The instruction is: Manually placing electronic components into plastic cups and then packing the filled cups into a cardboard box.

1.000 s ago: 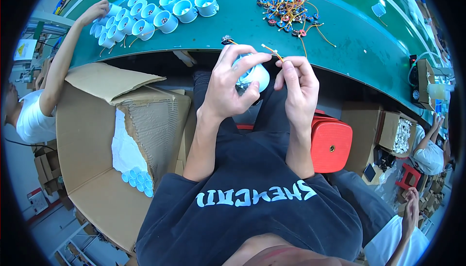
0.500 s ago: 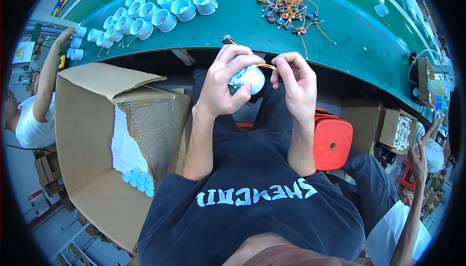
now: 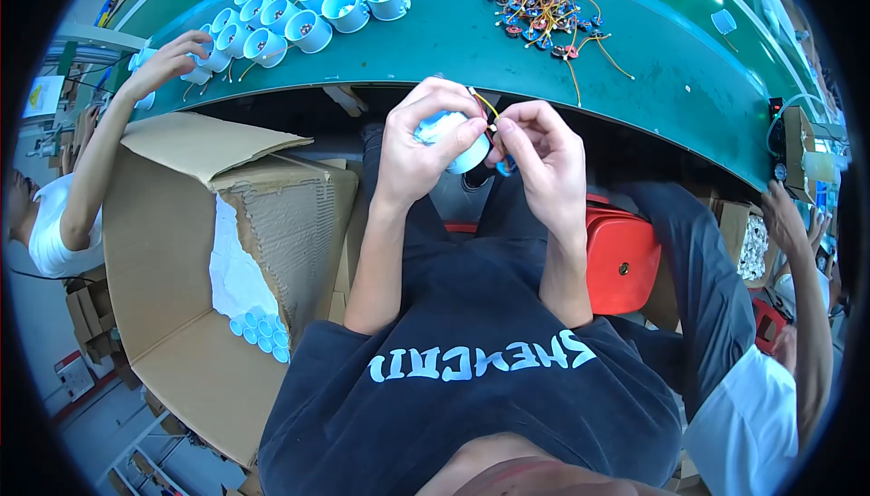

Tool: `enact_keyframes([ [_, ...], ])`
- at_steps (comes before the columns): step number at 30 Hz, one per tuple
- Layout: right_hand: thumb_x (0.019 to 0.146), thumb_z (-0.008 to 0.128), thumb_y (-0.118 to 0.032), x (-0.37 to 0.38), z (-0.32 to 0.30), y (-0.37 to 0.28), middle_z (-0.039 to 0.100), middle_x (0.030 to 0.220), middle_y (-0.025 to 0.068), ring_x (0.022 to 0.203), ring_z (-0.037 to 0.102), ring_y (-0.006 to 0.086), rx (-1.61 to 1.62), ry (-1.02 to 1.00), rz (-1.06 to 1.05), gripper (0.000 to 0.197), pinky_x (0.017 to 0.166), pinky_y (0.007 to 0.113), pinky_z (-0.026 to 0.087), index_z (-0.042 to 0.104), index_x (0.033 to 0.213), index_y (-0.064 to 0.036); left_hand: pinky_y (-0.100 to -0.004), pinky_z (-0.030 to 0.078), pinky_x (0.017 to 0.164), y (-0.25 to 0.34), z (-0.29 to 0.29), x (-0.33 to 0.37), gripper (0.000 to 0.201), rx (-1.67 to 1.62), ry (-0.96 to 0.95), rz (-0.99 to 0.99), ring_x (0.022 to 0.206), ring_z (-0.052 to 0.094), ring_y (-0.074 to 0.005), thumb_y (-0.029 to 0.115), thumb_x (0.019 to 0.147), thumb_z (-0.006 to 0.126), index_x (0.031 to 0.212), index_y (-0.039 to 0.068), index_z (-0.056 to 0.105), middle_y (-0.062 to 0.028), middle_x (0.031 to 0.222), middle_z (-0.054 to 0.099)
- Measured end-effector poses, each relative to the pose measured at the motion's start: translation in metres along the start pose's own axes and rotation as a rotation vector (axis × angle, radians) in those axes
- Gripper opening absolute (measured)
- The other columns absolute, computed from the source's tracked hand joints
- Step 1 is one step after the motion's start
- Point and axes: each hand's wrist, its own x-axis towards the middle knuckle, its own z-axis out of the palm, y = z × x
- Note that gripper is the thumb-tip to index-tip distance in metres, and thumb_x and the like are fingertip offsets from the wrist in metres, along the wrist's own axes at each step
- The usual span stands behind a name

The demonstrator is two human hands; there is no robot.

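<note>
My left hand point(image 3: 410, 159) is closed round a light blue plastic cup point(image 3: 468, 154), held above my lap in front of the bench edge. Thin red and yellow wires point(image 3: 488, 101) arch up between my two hands. The fingers of my right hand point(image 3: 550, 168) are pinched together on the wires, close beside the cup. A small round blue part point(image 3: 506, 167) shows just under those fingertips; whether it is joined to the wires is hidden. The inside of the cup is mostly covered by my left fingers.
Rows of light blue cups point(image 3: 344, 9) stand on the green bench point(image 3: 435, 48), right of a heap of wired parts point(image 3: 544, 11). A large cardboard box point(image 3: 172, 315) holding more cups is at my left. A red stool point(image 3: 623, 260) is at my right. Co-workers flank me.
My right hand has moved slightly down and closer to the cup, and the wires now arch upward. At left, a co-worker's hand has reached over the cups; at right, another co-worker has shifted.
</note>
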Motion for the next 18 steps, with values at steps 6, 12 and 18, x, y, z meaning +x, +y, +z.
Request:
enact_keyframes([
  [6,0.095,0.057,-0.007,-0.003,-0.004,-0.003,0.062,0.078,0.0046,0.062,0.056,0.0053,0.019,0.027,-0.069,0.011,0.053,0.019,0.044,0.056,0.101,0.0021,-0.0298,0.046,0.084,0.009,-0.003,0.008,0.011,0.397,0.003,0.015,0.089,0.062,-0.0201,0.009,0.08,0.07,0.088,0.002,0.069,-0.0078,0.091,0.065],
  [12,0.097,0.054,-0.008,0.008,-0.007,0.013,0.061,0.087,0.0063,0.067,0.053,0.0047,0.239,0.175,-0.119,0.013,0.057,0.019,0.044,0.054,0.105,0.0017,-0.0296,0.048,0.082,-0.018,0.011,0.063,0.015,0.224,0.133,-0.134,0.087,0.063,-0.0193,0.016,0.083,0.069,0.092,0.004,0.07,-0.0073,0.092,0.066],
  [18,0.098,0.053,-0.01,0.018,-0.012,0.037,0.06,0.087,0.0049,0.069,0.054,0.0065,0.359,0.305,0.092,0.017,0.063,0.02,0.044,0.056,0.11,0.0017,-0.0258,0.046,0.084,-0.044,0.021,0.113,0.025,0.103,0.088,-0.159,0.099,0.059,-0.015,0.021,0.092,0.061,0.107,0.002,0.065,-0.0067,0.108,0.063],
])
